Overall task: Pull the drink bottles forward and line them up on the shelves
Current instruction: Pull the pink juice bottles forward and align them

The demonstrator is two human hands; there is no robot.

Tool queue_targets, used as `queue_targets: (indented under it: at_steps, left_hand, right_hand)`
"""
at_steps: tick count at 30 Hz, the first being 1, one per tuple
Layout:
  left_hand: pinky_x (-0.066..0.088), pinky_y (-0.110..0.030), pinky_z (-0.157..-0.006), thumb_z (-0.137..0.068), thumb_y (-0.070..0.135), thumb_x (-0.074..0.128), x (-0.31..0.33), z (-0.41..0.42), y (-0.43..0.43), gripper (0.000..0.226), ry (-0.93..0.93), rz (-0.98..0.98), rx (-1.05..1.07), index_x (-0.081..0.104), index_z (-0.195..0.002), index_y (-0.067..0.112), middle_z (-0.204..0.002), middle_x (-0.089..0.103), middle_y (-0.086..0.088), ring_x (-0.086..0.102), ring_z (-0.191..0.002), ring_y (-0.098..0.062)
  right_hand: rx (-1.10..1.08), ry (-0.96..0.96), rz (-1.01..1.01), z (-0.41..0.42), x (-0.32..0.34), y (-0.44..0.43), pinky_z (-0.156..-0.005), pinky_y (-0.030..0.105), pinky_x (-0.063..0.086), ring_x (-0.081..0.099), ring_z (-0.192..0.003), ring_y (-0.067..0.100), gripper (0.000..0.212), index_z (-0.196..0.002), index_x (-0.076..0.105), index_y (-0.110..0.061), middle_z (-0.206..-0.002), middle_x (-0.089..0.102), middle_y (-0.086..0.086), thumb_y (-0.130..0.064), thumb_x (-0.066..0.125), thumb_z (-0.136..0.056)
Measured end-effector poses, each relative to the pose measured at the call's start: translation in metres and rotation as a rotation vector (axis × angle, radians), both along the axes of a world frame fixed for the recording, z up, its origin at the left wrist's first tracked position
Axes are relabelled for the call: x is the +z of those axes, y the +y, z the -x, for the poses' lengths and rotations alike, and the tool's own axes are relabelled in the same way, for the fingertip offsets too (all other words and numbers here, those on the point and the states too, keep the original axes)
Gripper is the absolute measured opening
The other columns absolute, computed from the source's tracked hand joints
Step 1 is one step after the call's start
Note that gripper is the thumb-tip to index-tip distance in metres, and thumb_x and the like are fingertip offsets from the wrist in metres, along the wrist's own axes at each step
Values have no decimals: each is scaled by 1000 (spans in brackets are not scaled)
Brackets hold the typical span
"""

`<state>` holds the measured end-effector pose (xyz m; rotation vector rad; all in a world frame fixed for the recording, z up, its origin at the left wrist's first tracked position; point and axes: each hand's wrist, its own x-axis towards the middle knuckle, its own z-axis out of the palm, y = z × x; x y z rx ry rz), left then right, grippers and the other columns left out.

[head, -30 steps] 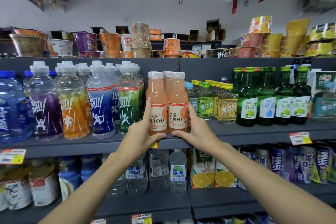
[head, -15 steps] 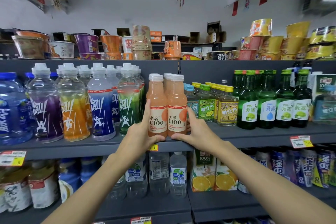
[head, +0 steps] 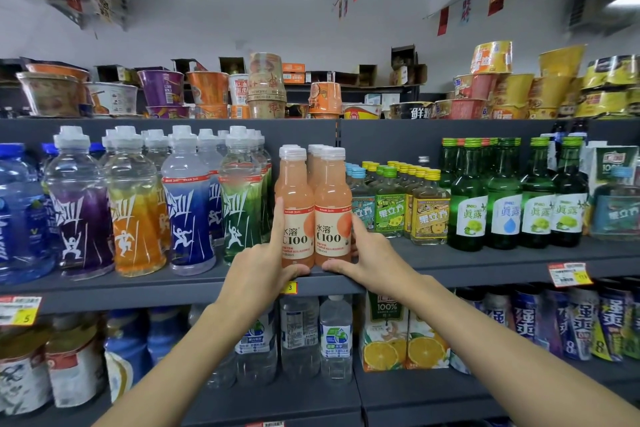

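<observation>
**Obs.** Your left hand (head: 260, 264) and right hand (head: 374, 261) bracket the front pair of pink C100 bottles (head: 298, 218).
- Left: the thumb lies across the foot of the left bottle and the index finger runs straight up its outer side. The other fingers are hidden behind it.
- Right: the thumb lies across the foot of the right bottle. The fingers (head: 360, 229) run up its outer side and round the back.
- Both hands wrap and hold; neither is spread free.

**Position.** The pair stands upright, the two touching each other, directly between your fingers. Their feet are at the front lip of the shelf (head: 156, 292), just above the yellow price tag (head: 290, 287). More of the same bottles stand in file behind.

**Handling (judged).** They are filled nearly to the neck, so probably fairly heavy and tall for their base. The plastic wall has a smooth printed sleeve, likely slick and slightly yielding, not fragile. Take hold low, on the label band and foot. A grip near the white caps would tend to tip them. Slide rather than lift.

**Surface and room.**
- The shelf is flat and dark, painted metal by the look, so the bottles should glide.
- Outside your left fingers, the green sport drink (head: 239, 208) stands near, with a narrow gap.
- Outside your right fingers, the small flat-sided bottles (head: 391, 211) stand just beside them, set farther back.
- There is little sideways slack either way, and almost no room forward before the lip.
</observation>
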<state>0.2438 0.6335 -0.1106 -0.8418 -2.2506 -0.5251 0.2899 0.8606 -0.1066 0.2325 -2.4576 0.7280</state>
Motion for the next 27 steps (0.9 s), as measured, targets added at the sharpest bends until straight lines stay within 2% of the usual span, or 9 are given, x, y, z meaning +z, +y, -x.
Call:
queue_targets:
  at_steps: [7,14,27]
  left_hand:
    - [53,-35,-65,-80,59,72,0,0,-1,131,22,16,15,-40,-143,35,-84,72,-8,69,-72,-26]
    - [53,-37,-67,-82,51,75,0,5,-4,129,-39,10,-43,-39,-141,40,-86,72,-13,68,-75,-31]
    - [56,-39,-71,-86,46,73,0,9,-4,124,-68,-6,-86,-37,-143,39,-93,73,-15,69,-77,-30]
  right_hand:
    - [-8,2,-21,0,1,-3,-93,36,57,64,-114,14,89,-143,30,-26,-132,63,-3,-61,78,-77]
    - [-11,-14,-11,-1,2,-4,-92,38,57,65,-109,14,89,-143,31,-26,-129,65,-3,-59,79,-77]
    - [-20,-59,-3,0,4,-3,-94,38,56,64,-111,15,92,-145,28,-27,-133,63,-2,-58,81,-76]
